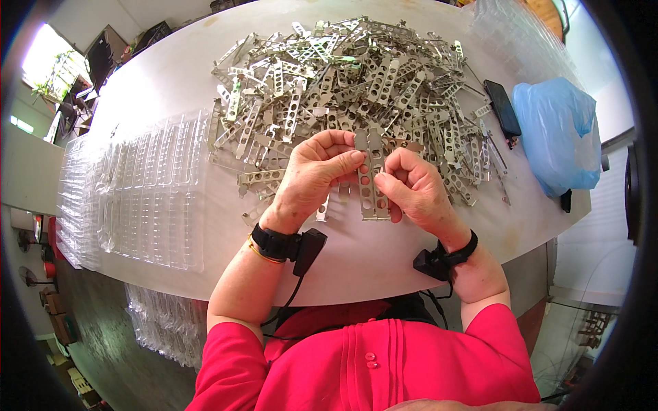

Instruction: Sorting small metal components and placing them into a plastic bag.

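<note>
Two flat metal strips with rows of round holes (365, 181) are held upright, side by side, just in front of a large heap of similar metal strips (329, 82). My left hand (321, 164) pinches their left edge near the upper part, thumb toward the holes. On the other side my right hand (415, 188) has its thumb and bent fingers closed on the right edge, lower down. Whether the two strips are joined cannot be made out. A few loose strips (323, 207) lie on the table close to my left hand.
Clear plastic trays (154, 198) are stacked at the left of the white table (274, 291). At the right lie a black phone (502, 108) and a blue plastic bag (556, 137). More clear plastic (521, 41) lies at the far right. Cables hang from both wrist straps.
</note>
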`<state>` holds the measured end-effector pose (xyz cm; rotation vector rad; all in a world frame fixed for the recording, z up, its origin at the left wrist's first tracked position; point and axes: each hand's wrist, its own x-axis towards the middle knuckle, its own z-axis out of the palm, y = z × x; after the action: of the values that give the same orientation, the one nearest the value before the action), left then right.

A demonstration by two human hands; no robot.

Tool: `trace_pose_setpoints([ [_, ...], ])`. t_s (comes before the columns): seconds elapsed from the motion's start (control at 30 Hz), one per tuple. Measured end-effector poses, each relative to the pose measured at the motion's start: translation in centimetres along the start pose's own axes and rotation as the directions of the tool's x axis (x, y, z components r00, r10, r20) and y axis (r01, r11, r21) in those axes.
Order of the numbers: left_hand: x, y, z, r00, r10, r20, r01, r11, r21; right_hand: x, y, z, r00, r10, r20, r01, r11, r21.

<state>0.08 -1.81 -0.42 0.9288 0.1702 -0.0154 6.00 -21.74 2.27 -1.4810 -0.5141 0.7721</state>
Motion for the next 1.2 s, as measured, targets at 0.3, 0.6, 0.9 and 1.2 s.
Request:
trace_pose_setpoints([
  [0.3,-0.05,0.06,0.12,1.0,0.005,0.002,-0.005,1.0,-0.002,-0.05,-0.1,0.04,1.0,0.002,-0.003,-0.002,1.0,-0.01],
  [0.6,-0.11,0.14,0.02,1.0,-0.004,-0.02,0.004,1.0,0.009,-0.07,-0.11,0.0,1.0,-0.002,0.001,0.002,1.0,-0.013],
  [0.9,-0.12,0.14,0.1,1.0,0.003,0.004,-0.003,1.0,-0.002,0.0,-0.05,0.03,1.0,-0.005,0.005,0.005,1.0,0.001],
  [1.2,-0.11,0.16,0.07,1.0,0.005,0.002,-0.005,1.0,0.008,-0.02,0.05,0.0,1.0,-0.005,0.007,0.005,1.0,0.003],
])
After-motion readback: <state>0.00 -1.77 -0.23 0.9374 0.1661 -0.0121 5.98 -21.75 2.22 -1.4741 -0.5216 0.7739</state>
